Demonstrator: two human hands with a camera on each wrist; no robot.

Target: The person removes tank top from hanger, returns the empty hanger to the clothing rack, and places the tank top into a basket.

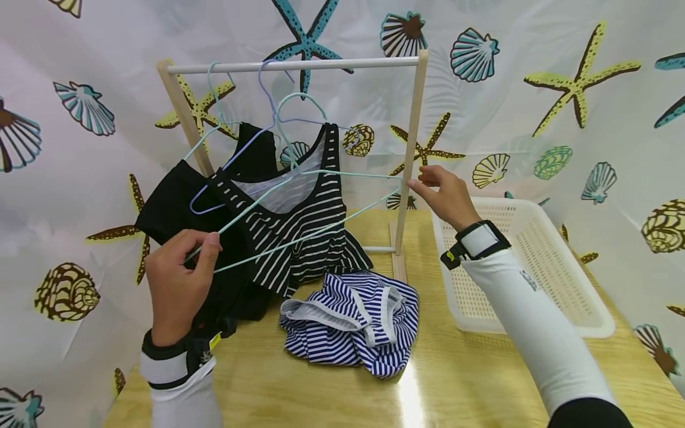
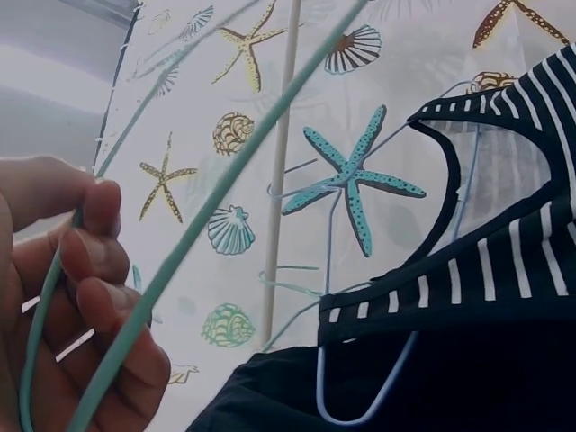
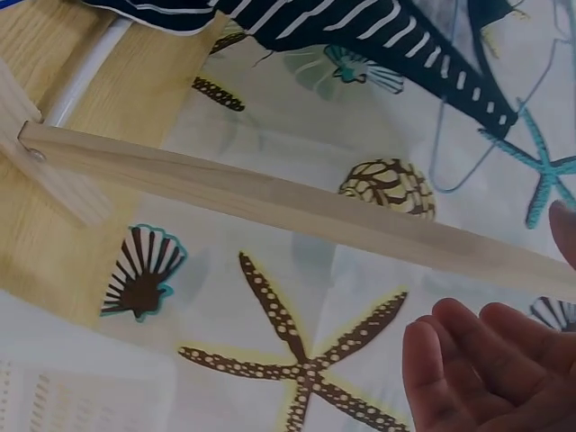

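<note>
My left hand (image 1: 184, 273) pinches one end of an unloaded mint-green hanger (image 1: 364, 175), held tilted in front of the rack. In the left wrist view, the thumb and fingers are around the green hanger's wire (image 2: 232, 171). The other end of the hanger reaches the right wooden post (image 1: 411, 148). My right hand (image 1: 445, 193) is beside that post with fingers loosely bent; in the right wrist view it holds nothing. Behind the hanger, a black-and-white striped tank top (image 1: 321, 208) hangs on a lavender hanger (image 1: 269, 89). A navy-and-white striped garment (image 1: 350, 321) lies crumpled below.
The rack's white rail (image 1: 348, 63) also bears another green hanger (image 1: 212, 89) with a black garment (image 1: 179, 202) at the left. A white perforated basket (image 1: 527, 255) stands on the wooden table (image 1: 299, 398) to the right. A patterned curtain (image 1: 497, 119) hangs behind.
</note>
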